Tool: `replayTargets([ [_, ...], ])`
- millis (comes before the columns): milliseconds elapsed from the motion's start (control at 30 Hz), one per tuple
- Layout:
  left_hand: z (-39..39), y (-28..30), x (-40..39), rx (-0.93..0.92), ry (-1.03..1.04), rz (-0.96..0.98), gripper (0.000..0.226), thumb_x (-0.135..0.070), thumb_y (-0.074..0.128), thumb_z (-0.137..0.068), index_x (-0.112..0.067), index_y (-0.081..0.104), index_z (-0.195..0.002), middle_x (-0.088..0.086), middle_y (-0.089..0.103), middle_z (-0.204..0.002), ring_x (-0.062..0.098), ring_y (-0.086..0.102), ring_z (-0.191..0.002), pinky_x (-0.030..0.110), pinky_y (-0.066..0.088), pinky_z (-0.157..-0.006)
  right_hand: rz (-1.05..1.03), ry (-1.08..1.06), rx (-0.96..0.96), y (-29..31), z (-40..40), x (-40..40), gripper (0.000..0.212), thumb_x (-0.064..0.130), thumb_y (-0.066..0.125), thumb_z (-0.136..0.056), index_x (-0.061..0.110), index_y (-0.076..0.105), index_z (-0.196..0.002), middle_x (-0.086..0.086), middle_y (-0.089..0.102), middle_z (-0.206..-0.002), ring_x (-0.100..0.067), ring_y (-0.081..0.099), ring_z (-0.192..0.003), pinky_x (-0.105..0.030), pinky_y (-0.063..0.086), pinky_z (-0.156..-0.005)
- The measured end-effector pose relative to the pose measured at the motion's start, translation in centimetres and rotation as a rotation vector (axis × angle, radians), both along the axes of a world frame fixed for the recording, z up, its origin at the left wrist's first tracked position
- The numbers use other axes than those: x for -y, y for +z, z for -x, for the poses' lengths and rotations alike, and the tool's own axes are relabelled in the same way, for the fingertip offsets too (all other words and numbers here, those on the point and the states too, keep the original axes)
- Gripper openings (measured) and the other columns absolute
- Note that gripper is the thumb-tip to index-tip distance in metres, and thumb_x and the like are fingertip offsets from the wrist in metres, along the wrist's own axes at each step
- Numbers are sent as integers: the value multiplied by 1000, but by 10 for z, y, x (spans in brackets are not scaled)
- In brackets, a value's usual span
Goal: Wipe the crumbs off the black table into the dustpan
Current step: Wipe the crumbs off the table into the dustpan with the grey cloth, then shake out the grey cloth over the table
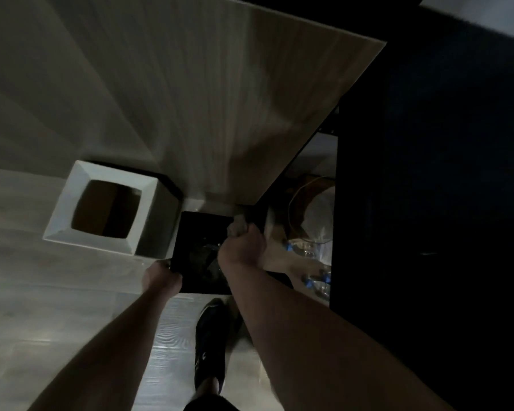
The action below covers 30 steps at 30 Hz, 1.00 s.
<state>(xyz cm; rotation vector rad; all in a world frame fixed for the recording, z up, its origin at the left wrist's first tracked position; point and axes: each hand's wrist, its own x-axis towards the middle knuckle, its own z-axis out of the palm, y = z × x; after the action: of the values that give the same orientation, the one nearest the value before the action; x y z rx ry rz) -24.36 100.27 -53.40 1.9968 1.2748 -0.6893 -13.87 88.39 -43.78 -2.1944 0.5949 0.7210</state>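
The black dustpan hangs below the near corner of the pale tabletop, gripped at its near-left edge by the left hand. The right hand, fingers curled round a wadded cloth, hovers over it. If the pan tilts, crumbs may spill beside the white bin.

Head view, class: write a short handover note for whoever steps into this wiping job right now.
Left hand grips the near-left edge of the black dustpan, held low beside the white bin.
Right hand grips a cloth over the pan's far right corner.
Debris seems to lie in the pan; the picture is dark.
The black table is on the right; too dark to tell if crumbs remain.
Left: check the table, then probably empty the pan.
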Motion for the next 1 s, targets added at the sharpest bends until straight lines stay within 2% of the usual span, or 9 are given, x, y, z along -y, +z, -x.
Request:
replayTargets([
  [167, 5, -16, -4, 38, -19, 95, 39, -16, 62, -88, -19, 72, -125, 21, 73, -115, 38, 68, -110, 37, 53, -89, 55, 90, 11, 14, 4, 4, 41, 25, 58, -99, 17, 58, -138, -12, 56, -141, -37, 50, -133, -38, 40, -107],
  [300, 8, 20, -21, -18, -113, 113, 30, -18, 61, -84, -14, 74, -111, 19, 74, -110, 37, 68, -108, 35, 54, -90, -1, 113, 16, 55, 14, 6, 37, 31, 50, -104, 24, 55, -140, -9, 57, -141, -39, 54, -130, -46, 46, -106],
  [434, -7, 100, -33, 62, -165, 76, 39, -19, 65, -88, -13, 68, -127, 15, 70, -127, 34, 65, -119, 39, 51, -99, -115, 132, 107, 138, 25, 16, 41, 32, 40, -93, 21, 64, -124, -8, 68, -124, -33, 63, -115, -40, 52, -98],
  [534, -27, 182, -23, 166, -279, 87, 36, -35, 59, -96, -23, 67, -130, 3, 70, -130, 26, 64, -121, 39, 50, -101, -255, 179, 214, 218, 30, 37, 35, 16, 41, -95, 20, 66, -119, -3, 68, -116, -20, 64, -106, -33, 52, -94],
  [667, -46, 290, 14, 312, -240, 213, 30, -21, 66, -94, -20, 70, -123, -2, 72, -113, 15, 65, -104, 29, 47, -89, -364, 257, 424, 308, 37, 95, 43, 5, 47, -103, 20, 60, -140, 6, 62, -140, -6, 57, -130, -28, 46, -111],
  [801, -51, 361, 50, 407, -319, 287, 29, -17, 68, -92, -24, 71, -120, -4, 73, -112, 10, 67, -103, 26, 49, -91, -206, 310, 566, 345, 49, 164, 46, 4, 51, -104, 22, 57, -146, 14, 48, -156, -6, 40, -147, -35, 36, -122],
  [867, -48, 383, 68, 436, -343, 317, 26, -16, 68, -91, -27, 72, -114, -8, 74, -102, -4, 69, -91, 14, 50, -82, -61, 336, 572, 346, 59, 192, 48, 5, 52, -104, 23, 54, -149, 15, 39, -163, -7, 33, -151, -39, 32, -125],
  [934, -47, 402, 88, 452, -389, 353, 28, -13, 67, -90, -35, 70, -107, -14, 72, -95, -20, 63, -80, 4, 47, -72, 63, 396, 524, 342, 69, 211, 48, 12, 54, -104, 24, 52, -150, 12, 31, -167, -11, 27, -155, -44, 29, -126],
  [1001, -45, 415, 107, 466, -438, 388, 34, -10, 69, -89, -40, 66, -105, -14, 72, -99, -25, 61, -78, 3, 47, -77, 141, 422, 413, 343, 77, 222, 45, 27, 54, -105, 28, 51, -150, 12, 28, -167, -13, 24, -155, -46, 32, -124],
])
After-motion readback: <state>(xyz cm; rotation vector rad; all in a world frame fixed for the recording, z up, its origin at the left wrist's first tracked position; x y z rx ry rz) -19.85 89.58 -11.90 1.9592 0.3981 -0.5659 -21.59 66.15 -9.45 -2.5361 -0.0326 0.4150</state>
